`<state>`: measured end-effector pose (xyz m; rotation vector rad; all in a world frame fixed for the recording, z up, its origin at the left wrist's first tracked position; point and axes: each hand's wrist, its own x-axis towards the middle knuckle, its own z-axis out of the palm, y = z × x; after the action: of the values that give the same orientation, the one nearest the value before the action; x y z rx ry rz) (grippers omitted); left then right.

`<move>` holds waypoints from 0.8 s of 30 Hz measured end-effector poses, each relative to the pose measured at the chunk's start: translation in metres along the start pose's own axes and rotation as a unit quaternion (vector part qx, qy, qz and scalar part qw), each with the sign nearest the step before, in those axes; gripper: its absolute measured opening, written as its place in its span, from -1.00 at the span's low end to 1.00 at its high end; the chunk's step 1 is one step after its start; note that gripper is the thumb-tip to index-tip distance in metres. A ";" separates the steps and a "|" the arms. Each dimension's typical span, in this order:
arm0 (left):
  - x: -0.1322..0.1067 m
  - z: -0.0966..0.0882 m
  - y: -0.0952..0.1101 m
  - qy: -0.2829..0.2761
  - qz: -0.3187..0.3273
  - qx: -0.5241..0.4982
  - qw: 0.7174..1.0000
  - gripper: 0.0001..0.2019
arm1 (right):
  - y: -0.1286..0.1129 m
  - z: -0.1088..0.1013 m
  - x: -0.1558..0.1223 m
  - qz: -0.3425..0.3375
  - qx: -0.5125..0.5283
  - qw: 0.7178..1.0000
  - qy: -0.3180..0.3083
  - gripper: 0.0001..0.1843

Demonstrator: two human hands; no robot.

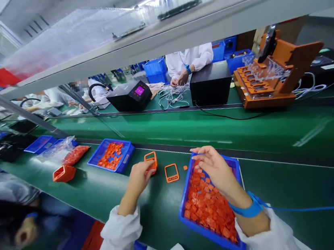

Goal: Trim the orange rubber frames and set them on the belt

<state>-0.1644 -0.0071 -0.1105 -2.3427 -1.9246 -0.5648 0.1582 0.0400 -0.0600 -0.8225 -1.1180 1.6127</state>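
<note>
Left hand (139,175): thumb and fingers closed on a frame (150,156), orange, at the worktop (285,191); its lower part is covered by the fingers. Right hand (216,169): raised over the far end of a near tray (211,238), fingers bent and apart, no item seen between them; wrist in a blue strap (247,209). Spare frame (173,178): 1, orange, flat between the hands, large opening above, small dark marks in the lower band; too small to tell whether anything is fitted there. Chip (185,167): 1, orange, loose, just beside the near tray. Tablets (207,207): many, orange-red, heaped loose in that tray. Far tray (125,160): blue, beyond the left hand, holding a smaller loose lot. Progress, by judgement: 1 frame taken up, 1 laid out; handling of the held frame appears unfinished, and most of the loose stock appears unused. Number completed: cannot be told.
</note>
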 end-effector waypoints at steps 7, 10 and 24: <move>-0.003 0.007 -0.038 -0.115 -0.046 0.028 0.992 -0.58 | -0.001 -0.006 0.001 -0.007 -0.020 1.000 0.000 -0.83; 0.001 0.014 -0.035 -0.150 -0.039 0.029 0.987 -0.65 | 0.001 -0.007 0.001 -0.013 -0.028 1.000 0.001 -0.83; -0.004 -0.001 -0.029 -0.135 -0.040 0.035 0.989 -0.74 | 0.002 -0.007 -0.001 -0.023 -0.074 0.997 0.000 -0.93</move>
<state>-0.1927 -0.0045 -0.1164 -2.4127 -2.1159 -0.1854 0.1643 0.0408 -0.0640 -0.8866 -1.2592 1.5044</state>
